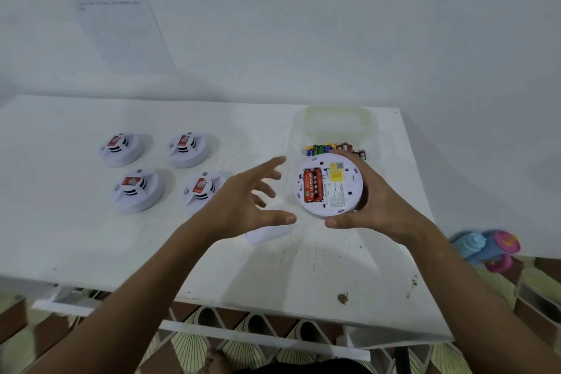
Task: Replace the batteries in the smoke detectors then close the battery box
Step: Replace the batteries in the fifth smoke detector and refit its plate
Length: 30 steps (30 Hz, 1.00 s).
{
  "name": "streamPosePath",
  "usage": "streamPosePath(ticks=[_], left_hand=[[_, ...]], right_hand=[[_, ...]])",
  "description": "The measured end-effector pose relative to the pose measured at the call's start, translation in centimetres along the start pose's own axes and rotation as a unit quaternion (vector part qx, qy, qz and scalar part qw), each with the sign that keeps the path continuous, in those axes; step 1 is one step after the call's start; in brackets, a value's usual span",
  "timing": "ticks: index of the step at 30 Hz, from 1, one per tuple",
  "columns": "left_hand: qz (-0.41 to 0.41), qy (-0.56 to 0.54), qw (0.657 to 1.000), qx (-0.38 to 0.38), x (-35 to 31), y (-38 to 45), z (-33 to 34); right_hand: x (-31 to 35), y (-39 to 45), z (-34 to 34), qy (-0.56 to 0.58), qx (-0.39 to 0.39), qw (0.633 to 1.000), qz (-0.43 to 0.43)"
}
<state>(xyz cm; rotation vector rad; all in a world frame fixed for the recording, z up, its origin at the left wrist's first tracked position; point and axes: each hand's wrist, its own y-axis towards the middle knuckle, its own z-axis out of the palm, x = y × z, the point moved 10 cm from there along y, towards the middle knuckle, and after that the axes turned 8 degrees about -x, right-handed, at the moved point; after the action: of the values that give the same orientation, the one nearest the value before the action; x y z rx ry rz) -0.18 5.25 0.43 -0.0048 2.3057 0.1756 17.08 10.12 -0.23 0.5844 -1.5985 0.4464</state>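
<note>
My right hand [376, 200] grips a white round smoke detector [337, 191] by its rim, back side up, above the table. Two red batteries [313, 185] sit in its uncovered compartment. My left hand [249, 200] hovers just left of it with fingers spread, holding nothing. A small white cover piece [267, 234] lies on the table under my left hand. Behind the held detector stands the clear battery box [334, 130], lid up, with several coloured batteries [334, 149] inside.
Several more smoke detectors [158, 171] lie face up in a block at the left of the white table [91, 237]. A blue and pink toy [485, 249] sits past the table's right edge. A printed sheet [112, 9] hangs on the wall.
</note>
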Motion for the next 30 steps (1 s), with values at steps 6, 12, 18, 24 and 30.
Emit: streamPosePath(ticks=[6,12,18,24,30], left_hand=[[-0.059,0.191,0.978,0.056,6.4,-2.2,1.9],[-0.091,0.242,0.963,0.073,8.2,-2.9,2.6],[-0.078,0.221,0.97,0.061,8.5,-3.0,2.6],[-0.09,0.19,0.978,0.001,7.7,-2.9,1.5],[-0.002,0.114,0.981,-0.155,-0.7,-1.5,-3.9]], right_hand=[[-1.4,-1.3,-1.3,-0.016,-0.009,1.0,0.018],[-1.8,-1.5,-0.8,-0.027,-0.005,0.999,0.023],[-1.9,-1.3,-0.1,-0.031,0.001,0.999,0.023],[-1.7,-1.2,-0.1,-0.026,0.001,0.999,0.019],[-1.2,-1.6,-0.3,-0.004,-0.002,1.0,0.012]])
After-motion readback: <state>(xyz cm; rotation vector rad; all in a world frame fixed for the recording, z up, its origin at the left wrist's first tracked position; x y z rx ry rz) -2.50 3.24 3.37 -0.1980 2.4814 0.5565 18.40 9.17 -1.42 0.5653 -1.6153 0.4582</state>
